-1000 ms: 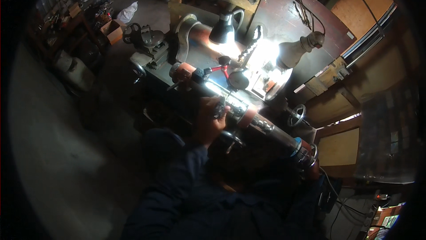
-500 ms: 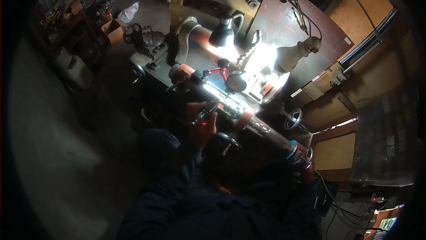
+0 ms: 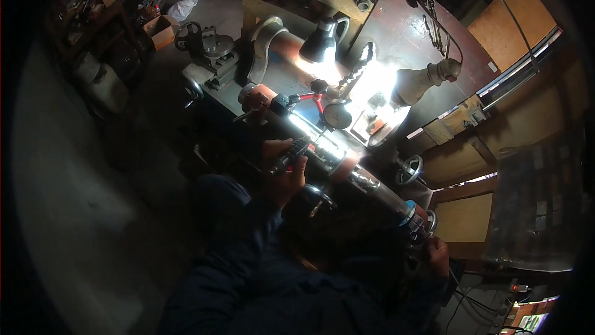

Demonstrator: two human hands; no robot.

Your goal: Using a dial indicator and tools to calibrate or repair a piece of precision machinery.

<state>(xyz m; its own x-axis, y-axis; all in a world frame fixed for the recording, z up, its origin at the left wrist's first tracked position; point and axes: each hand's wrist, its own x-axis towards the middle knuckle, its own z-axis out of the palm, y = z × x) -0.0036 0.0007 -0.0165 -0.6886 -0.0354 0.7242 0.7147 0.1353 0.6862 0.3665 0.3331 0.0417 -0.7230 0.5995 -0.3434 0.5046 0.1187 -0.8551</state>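
My left hand (image 3: 288,180) is closed around a dark, stubby hand tool (image 3: 290,158) with a small red spot on it. The tool's tip points at a long, brightly lit metal workpiece (image 3: 307,129) lying slantwise in a bench machine. Just beyond the tip, a round dial gauge (image 3: 336,115) hangs from a red jointed arm (image 3: 319,101). My right hand (image 3: 438,254) has its fingers curled at the lower rim of a small shiny handwheel (image 3: 432,223), at the right end of a cylindrical spindle housing (image 3: 390,197). Shadow hides part of that grip.
Two lamps, one dark (image 3: 321,44) and one grey (image 3: 418,84), shine on the machine from behind. More handwheels stick out at the right (image 3: 410,169) and in front (image 3: 319,200). A vise-like fixture (image 3: 214,53) stands far left. A cable (image 3: 458,285) hangs beside my right arm.
My right hand has shifted slightly down and right around the handwheel and shows more clearly. My left hand stays with the tool at the workpiece. The whole view has shifted slightly.
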